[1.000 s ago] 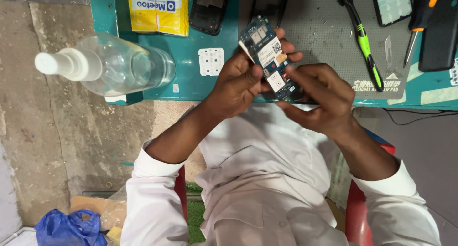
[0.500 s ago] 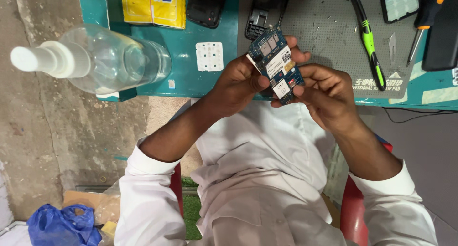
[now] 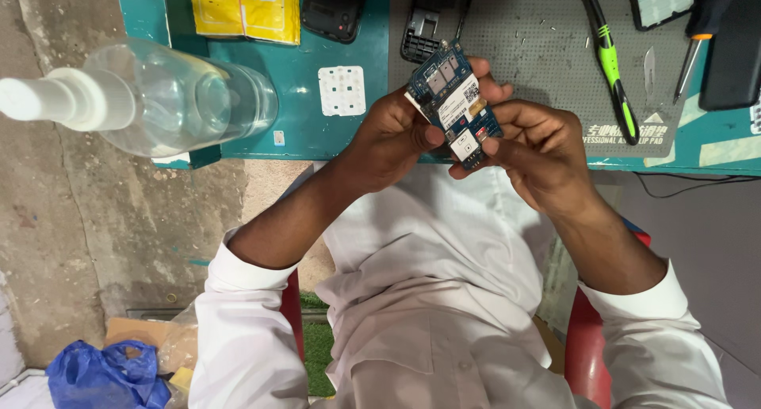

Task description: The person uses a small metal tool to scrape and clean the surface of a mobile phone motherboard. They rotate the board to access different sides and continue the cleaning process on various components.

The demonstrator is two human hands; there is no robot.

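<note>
A small blue phone circuit board with metal shields and a white label is held upright between both hands, above the front edge of the teal table. My left hand grips its left edge, thumb on the board's lower face. My right hand holds the right and lower edge, thumb pressing near the bottom. Both wrists come out of white sleeves over my lap.
A clear plastic spray bottle lies at the table's left corner. On the table are a yellow packet, a white keypad sheet, two black phone shells, a grey work mat, a green-handled tool and a screwdriver.
The board and both hands have stayed together, with the board tilted a little more upright. The view has shifted slightly, so the bottle sits further left.
</note>
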